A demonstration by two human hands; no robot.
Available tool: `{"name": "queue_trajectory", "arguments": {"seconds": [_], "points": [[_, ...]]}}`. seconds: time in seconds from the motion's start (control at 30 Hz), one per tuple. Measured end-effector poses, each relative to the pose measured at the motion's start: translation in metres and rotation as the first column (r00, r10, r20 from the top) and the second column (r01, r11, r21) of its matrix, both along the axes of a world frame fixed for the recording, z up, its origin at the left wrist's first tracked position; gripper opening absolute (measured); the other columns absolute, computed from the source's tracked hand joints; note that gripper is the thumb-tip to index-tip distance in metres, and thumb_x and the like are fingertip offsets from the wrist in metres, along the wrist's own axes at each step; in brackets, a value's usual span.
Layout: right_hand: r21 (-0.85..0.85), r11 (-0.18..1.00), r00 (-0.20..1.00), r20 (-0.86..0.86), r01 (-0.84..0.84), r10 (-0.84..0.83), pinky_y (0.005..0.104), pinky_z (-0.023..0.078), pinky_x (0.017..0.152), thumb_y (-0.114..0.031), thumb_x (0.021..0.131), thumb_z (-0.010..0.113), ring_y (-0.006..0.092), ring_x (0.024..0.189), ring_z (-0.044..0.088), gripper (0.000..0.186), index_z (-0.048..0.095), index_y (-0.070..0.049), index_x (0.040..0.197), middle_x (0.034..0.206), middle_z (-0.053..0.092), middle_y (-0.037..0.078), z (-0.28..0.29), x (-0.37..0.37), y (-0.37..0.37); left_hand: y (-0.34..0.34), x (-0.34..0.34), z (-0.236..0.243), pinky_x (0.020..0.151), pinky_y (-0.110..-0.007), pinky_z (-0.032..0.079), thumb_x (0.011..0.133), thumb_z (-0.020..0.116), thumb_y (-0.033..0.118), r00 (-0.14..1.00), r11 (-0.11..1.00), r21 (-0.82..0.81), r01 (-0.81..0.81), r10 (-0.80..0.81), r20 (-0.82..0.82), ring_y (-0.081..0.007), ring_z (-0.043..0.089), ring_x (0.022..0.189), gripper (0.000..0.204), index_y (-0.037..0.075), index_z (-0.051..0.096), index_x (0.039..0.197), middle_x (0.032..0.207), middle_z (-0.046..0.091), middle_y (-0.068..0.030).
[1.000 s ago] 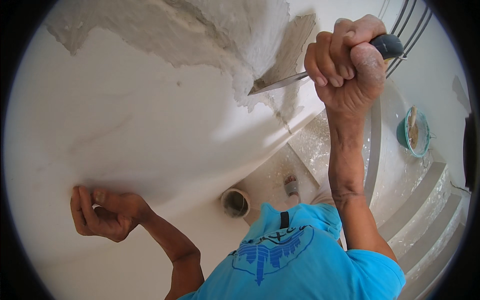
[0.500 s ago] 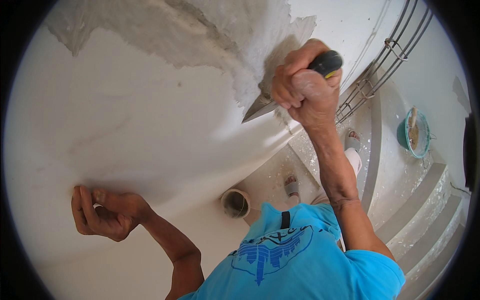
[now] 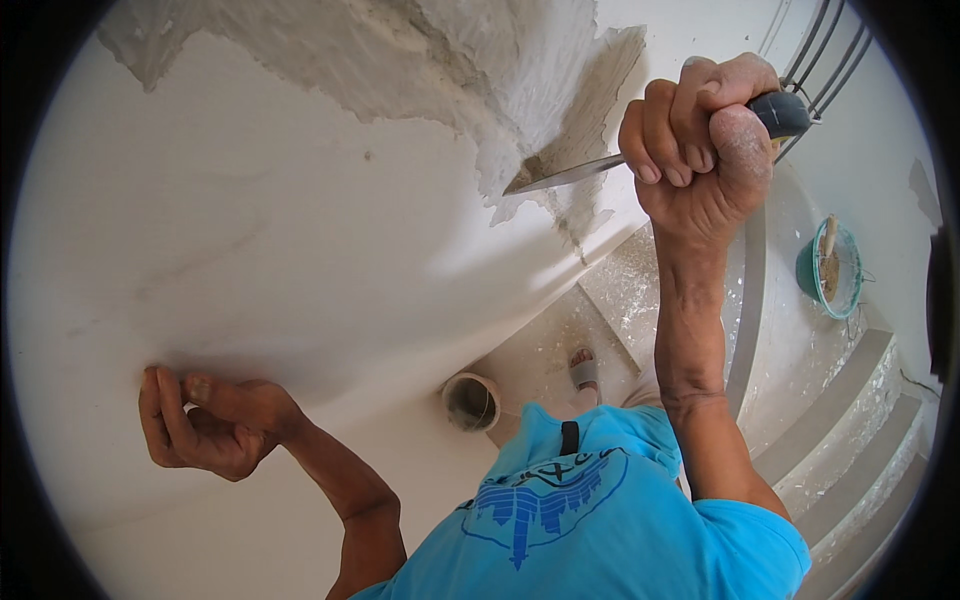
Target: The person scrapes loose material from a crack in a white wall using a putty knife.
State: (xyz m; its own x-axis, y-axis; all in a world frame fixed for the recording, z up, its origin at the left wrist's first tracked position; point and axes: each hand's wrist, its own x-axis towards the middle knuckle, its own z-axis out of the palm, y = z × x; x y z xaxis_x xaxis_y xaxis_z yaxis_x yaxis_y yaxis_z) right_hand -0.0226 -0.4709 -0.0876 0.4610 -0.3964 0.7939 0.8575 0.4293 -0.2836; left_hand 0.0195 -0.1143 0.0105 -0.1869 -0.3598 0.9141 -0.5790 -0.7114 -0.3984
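Note:
My right hand (image 3: 705, 150) is wrapped round the dark handle of a scraper (image 3: 570, 176). Its thin metal blade points left, and the tip touches the wall at the lower edge of a grey, rough patch (image 3: 545, 100) of bared plaster. Pale dust covers the thumb of that hand. Off to the left, my left hand (image 3: 215, 425) is against or close to the smooth white wall (image 3: 300, 250), its fingers curled in and pressed together. Nothing shows in it.
A grey bucket (image 3: 487, 388) stands on the floor by the wall's foot. At right, a teal basin (image 3: 812, 268) with a wooden-handled tool sits on a ledge beside pale steps (image 3: 860, 410). Bent steel bars (image 3: 848, 75) rise at the upper right. My sandalled foot (image 3: 584, 370) is below.
My right hand has moved up and to the right with the scraper. Its blade now lies flatter, showing more of its length, with the tip higher on the wall. My left hand has barely moved.

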Motion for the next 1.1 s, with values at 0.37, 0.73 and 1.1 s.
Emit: {"name": "queue_trajectory", "arguments": {"seconds": [0.37,0.73,1.1], "points": [[-0.025,0.999,1.000,0.010,-0.028,0.028,0.0238,0.041,0.039,-0.013,0.097,0.053,0.0065,0.044,0.038,0.009,0.056,-0.004,0.099,0.062,0.043,0.000,0.002,0.002,0.007,0.000,0.002,-0.002,0.069,-0.028,0.052,0.095,0.058,0.002,1.000,1.000,0.012,0.014,-0.014,0.006,-0.0198,0.061,0.091,0.015,-0.006,0.063,0.107,0.113,0.054,-0.0179],[0.014,0.999,0.998,-0.051,-0.042,0.042,0.0237,0.040,0.038,-0.014,0.096,0.052,0.0066,0.043,0.036,0.011,0.056,-0.004,0.097,0.059,0.041,0.000,-0.006,0.003,0.021,0.000,-0.004,-0.002,0.072,-0.029,0.053,0.096,0.057,0.002,1.000,1.000,-0.025,-0.006,0.006,-0.019,-0.0213,0.061,0.093,0.015,-0.007,0.063,0.106,0.112,0.054,-0.0165],[0.087,0.996,0.981,-0.191,-0.011,0.027,0.0244,0.037,0.035,-0.010,0.091,0.058,0.0078,0.038,0.039,0.008,0.056,-0.002,0.089,0.053,0.043,-0.001,-0.013,0.004,0.039,0.000,0.000,-0.005,0.078,-0.034,0.054,0.094,0.055,-0.001,0.998,0.998,-0.020,-0.055,0.055,-0.014,-0.0256,0.061,0.096,0.016,-0.011,0.064,0.103,0.113,0.053,-0.0172]]}}
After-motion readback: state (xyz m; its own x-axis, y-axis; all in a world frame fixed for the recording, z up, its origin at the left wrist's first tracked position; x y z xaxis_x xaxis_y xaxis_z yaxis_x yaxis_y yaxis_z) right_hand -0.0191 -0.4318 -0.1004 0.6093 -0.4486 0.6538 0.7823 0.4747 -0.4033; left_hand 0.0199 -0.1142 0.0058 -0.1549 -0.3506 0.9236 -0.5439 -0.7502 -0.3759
